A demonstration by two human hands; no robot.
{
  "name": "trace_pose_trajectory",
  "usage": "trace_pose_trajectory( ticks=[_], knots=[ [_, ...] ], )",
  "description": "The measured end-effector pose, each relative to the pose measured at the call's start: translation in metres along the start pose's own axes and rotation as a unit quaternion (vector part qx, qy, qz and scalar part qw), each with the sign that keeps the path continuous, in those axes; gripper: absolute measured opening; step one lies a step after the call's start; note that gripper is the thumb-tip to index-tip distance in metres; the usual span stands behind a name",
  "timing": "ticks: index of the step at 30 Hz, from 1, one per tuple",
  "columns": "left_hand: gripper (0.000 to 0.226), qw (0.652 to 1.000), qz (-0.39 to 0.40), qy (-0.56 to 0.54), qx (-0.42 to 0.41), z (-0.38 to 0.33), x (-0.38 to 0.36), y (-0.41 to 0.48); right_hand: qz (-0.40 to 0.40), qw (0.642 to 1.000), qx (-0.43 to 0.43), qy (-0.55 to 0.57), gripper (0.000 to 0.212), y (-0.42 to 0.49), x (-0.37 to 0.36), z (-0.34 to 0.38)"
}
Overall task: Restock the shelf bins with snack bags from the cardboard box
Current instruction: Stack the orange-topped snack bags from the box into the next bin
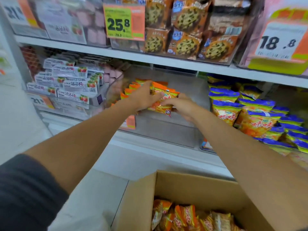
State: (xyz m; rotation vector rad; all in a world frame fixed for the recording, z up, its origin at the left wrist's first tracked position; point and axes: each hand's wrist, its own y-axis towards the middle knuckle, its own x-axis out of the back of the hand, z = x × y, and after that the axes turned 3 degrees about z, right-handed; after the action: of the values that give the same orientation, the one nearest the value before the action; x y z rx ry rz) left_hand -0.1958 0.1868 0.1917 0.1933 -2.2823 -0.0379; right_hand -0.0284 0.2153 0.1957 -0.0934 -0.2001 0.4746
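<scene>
- my left hand [145, 96] and right hand [180, 105] clamp a bunch of bags [164, 101] from both sides, so none slips.
- the bunch hangs over the bin [166, 129], beside the row [131, 90] standing there; the box [191, 185] below holds more.

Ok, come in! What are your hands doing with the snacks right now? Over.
Left hand and right hand both gripping orange snack bags at the clear middle bin. Cardboard box below, not empty. Nothing in the way.

Free right half of the clear bin [166, 130], between orange bags [131, 88] and blue bags [250, 114], shelf board [166, 63] close overhead.
</scene>
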Motion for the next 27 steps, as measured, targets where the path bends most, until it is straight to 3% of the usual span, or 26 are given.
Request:
trace_pose_trajectory(
  ticks=[5,8,13,16,20,24,27],
  knots=[
    [0.081,0.967,0.054,0.249,0.003,0.022,-0.004,0.057,0.021,0.998,-0.052,-0.028,0.043,0.07,-0.003,-0.027],
    [0.071,0.944,0.058,0.326,0.004,0.036,-0.003,0.073,0.026,0.996,-0.051,-0.069,0.048,0.093,-0.01,-0.039],
    [0.081,0.968,0.055,0.246,-0.02,0.075,0.0,0.076,0.024,0.996,-0.041,-0.079,0.06,0.109,-0.02,-0.052],
    [0.076,0.973,0.047,0.225,-0.037,0.081,-0.001,0.072,0.012,0.998,-0.029,-0.063,0.097,0.113,-0.025,-0.051],
    [0.059,0.968,0.07,0.24,-0.022,0.075,-0.001,0.071,0.035,0.999,-0.01,-0.036,0.079,0.11,-0.021,-0.045],
    [0.055,0.969,0.063,0.237,-0.02,0.076,-0.002,0.07,0.019,1.0,0.014,-0.017,0.077,0.106,-0.021,-0.047],
    [0.055,0.969,0.065,0.238,-0.018,0.076,-0.001,0.071,0.011,0.999,0.028,-0.04,0.088,0.103,-0.021,-0.05]
  ],
)
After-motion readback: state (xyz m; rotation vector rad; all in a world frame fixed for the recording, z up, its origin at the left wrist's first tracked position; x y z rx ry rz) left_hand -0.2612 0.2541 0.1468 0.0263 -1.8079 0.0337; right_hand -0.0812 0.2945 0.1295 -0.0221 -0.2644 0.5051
